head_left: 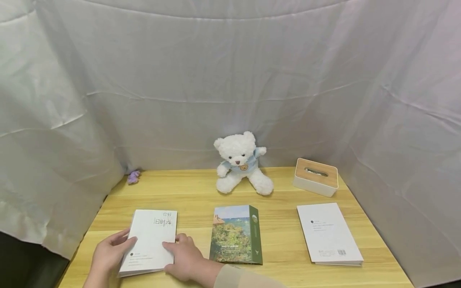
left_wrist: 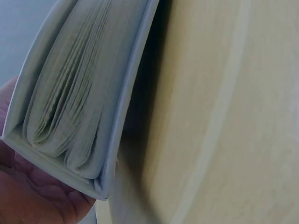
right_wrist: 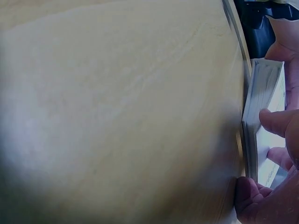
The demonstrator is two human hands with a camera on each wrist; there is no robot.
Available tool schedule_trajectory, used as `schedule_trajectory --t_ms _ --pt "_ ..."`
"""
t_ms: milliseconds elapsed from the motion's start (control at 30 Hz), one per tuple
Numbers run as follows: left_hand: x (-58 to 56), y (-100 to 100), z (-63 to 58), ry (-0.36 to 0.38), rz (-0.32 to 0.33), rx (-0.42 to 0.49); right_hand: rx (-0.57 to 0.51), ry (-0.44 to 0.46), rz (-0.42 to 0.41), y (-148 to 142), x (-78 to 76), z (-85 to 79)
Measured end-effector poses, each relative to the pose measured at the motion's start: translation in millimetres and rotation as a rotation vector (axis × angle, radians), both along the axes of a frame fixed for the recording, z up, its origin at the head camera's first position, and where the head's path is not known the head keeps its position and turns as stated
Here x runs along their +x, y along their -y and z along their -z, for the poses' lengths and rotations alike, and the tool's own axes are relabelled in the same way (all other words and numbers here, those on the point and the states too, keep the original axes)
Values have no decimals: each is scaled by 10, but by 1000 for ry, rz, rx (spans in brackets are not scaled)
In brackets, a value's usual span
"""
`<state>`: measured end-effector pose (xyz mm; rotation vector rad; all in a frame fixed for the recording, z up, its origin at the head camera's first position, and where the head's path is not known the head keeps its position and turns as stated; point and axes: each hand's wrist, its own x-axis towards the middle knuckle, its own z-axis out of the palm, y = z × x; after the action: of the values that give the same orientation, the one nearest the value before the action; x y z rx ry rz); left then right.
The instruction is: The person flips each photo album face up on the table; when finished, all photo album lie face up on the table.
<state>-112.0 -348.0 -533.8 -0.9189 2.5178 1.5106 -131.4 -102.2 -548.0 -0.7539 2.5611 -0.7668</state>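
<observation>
A white album (head_left: 151, 240) with printed lettering on its cover lies at the table's left front. Its spine and page edges (left_wrist: 70, 88) show in the left wrist view. My left hand (head_left: 111, 253) grips the album's left side, thumb over the cover. On the opposite side, my right hand (head_left: 185, 256) holds the right edge, its thumb on the cover and other fingers along the side. In the right wrist view, both the right hand (right_wrist: 275, 191) and the left hand (right_wrist: 288, 60) are at the album (right_wrist: 259, 107).
A photo album with a painted landscape (head_left: 232, 236) lies to the right of my right hand. Further right is another white album (head_left: 329, 236). Behind them sit a white teddy bear (head_left: 237, 160), a tissue box (head_left: 317, 178) and a small purple item (head_left: 133, 177). Grey curtains (head_left: 230, 80) enclose the wooden table (head_left: 281, 224).
</observation>
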Motion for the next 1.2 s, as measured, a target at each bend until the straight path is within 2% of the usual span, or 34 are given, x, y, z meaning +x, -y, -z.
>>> schedule_trajectory --t_ms 233,367,567,800,900,1033,1100,1200 --pt "11 -39 19 -15 5 -49 35 -43 -20 26 17 -7" --pt "5 -69 27 -11 -20 -72 37 -65 -37 26 20 -26" --pt "28 -98 44 -43 -53 -141 18 -45 -68 -66 2 -48" --pt "72 -186 -71 -77 -93 -246 -62 -25 -117 -304 -31 -92" --pt "78 -294 -160 -165 -153 -321 -123 -41 -120 -418 -48 -146" --pt "58 -517 -284 -384 -235 -398 -225 -59 -86 -588 -74 -227" --pt "30 -648 -324 -474 -231 -412 -267 -72 -57 -691 -88 -260" --pt "-41 -860 -344 -554 -166 -409 -302 -113 0 -874 -114 -300"
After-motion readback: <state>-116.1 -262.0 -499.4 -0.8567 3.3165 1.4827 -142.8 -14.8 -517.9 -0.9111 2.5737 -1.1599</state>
